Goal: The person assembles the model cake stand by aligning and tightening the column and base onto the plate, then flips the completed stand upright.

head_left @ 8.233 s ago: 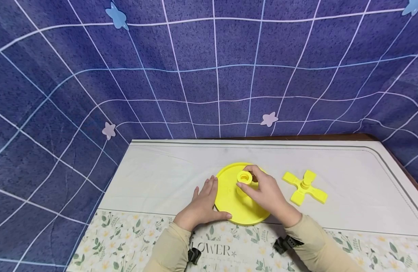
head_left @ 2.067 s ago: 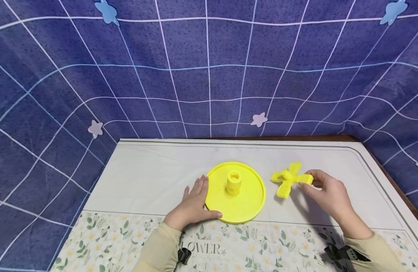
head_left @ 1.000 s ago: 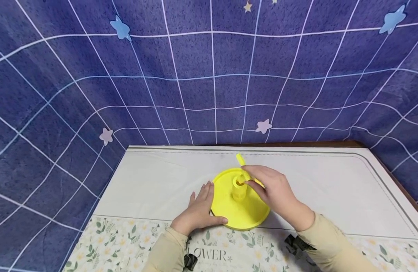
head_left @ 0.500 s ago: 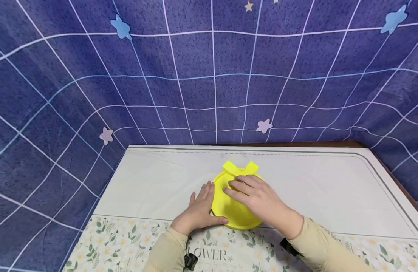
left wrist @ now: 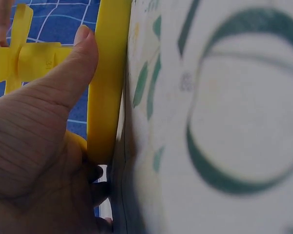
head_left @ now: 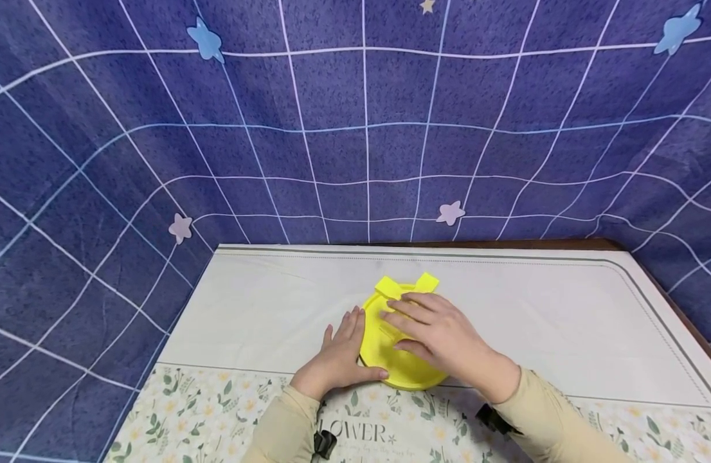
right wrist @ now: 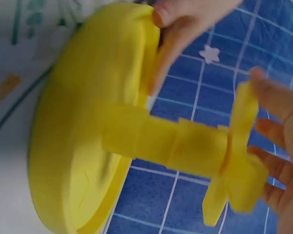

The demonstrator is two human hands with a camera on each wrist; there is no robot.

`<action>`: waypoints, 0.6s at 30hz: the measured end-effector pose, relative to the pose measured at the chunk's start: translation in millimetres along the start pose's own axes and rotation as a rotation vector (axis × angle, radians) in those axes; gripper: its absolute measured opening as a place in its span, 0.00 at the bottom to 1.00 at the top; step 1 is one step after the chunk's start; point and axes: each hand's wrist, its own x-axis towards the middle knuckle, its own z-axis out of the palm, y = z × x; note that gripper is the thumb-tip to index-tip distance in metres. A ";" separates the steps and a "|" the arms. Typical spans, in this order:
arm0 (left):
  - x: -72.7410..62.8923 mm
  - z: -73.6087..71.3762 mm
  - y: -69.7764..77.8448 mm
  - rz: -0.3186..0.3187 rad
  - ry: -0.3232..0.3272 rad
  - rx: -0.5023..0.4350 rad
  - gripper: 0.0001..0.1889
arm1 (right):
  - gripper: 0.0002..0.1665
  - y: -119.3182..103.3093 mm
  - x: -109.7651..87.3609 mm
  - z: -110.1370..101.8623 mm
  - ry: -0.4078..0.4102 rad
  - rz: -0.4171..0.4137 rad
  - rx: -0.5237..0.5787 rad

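A round yellow base with a raised rim [head_left: 404, 379] lies on the table. From it rises a short yellow column [right wrist: 156, 141], mostly covered by a hand in the head view. On the column's top end is a yellow cross-shaped piece [right wrist: 244, 180], slightly blurred. My left hand [head_left: 338, 360] rests along the base's left edge, fingers straight, thumb laid on the rim. My right hand [head_left: 442, 331] is over the cross piece with loosely bent fingers. In the right wrist view its thumb is at one arm's tip and its fingers are beside the hub.
A white cloth [head_left: 564, 321] covers the table, with a floral band [head_left: 216, 405] along the front. Behind it and at the sides hangs a blue gridded curtain [head_left: 309, 154] with stars. Dark straps [head_left: 324, 444] sit at both wrists.
The cross piece, first lying at the right, was picked up by my right hand, brought left and set on the column. Lately its arms have turned slightly. My left hand has stayed on the base.
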 end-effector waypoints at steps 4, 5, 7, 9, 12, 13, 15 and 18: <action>-0.5 1.2 -1.7 -0.012 -0.002 0.010 0.65 | 0.20 16.1 0.7 -5.3 0.117 0.167 0.098; -0.6 1.5 -1.9 -0.014 -0.003 0.014 0.65 | 0.19 20.6 0.2 -6.6 0.133 0.228 0.117; -0.7 1.7 -1.7 -0.017 -0.003 0.013 0.65 | 0.19 29.2 -1.9 -8.3 0.136 0.353 0.151; -0.7 1.7 -1.5 -0.019 -0.002 0.010 0.65 | 0.21 36.7 -4.8 -8.7 0.082 0.470 0.183; -1.4 1.5 -1.0 -0.022 -0.004 -0.002 0.65 | 0.22 44.5 -10.0 -6.7 -0.035 0.595 0.258; -1.4 1.6 -1.2 -0.022 -0.004 -0.004 0.65 | 0.22 46.3 -11.7 -5.8 -0.061 0.625 0.283; -1.4 1.4 -1.2 -0.021 -0.004 -0.006 0.65 | 0.22 48.3 -14.5 -4.7 -0.086 0.667 0.329; -1.6 0.2 -0.8 -0.020 -0.005 -0.002 0.65 | 0.21 49.3 -17.1 -4.8 -0.079 0.715 0.397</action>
